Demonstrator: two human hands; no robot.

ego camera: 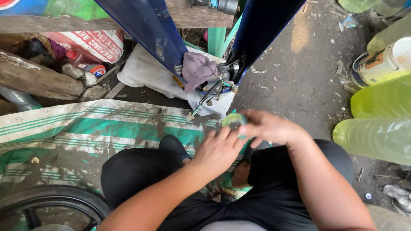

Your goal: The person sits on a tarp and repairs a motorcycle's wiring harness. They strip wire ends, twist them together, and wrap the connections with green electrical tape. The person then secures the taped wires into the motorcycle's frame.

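Both left hand (pixel 218 150) and right hand (pixel 267 127) fingers clamped on small round green-rimmed part (pixel 234 121) above black-trousered knees, just below dangling wires (pixel 209 96); likely to slip, rolling onto muddy green-striped tarp (pixel 85 128).

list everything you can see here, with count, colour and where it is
small round container: 1, green, held between both hands at centre
fork legs: 2, dark blue, coming down from the top
rag: 1, dull purple, draped at the bottom of the fork legs
white cloth: 1, on the ground under the fork
mat: 1, green and white striped, muddy, left
log: 1, brown, far left
tyre: 1, black, bottom left
plastic bottles: several, yellow-green liquid, right edge
tin can: 1, white and yellow, right
left hand: on the container
right hand: on the container
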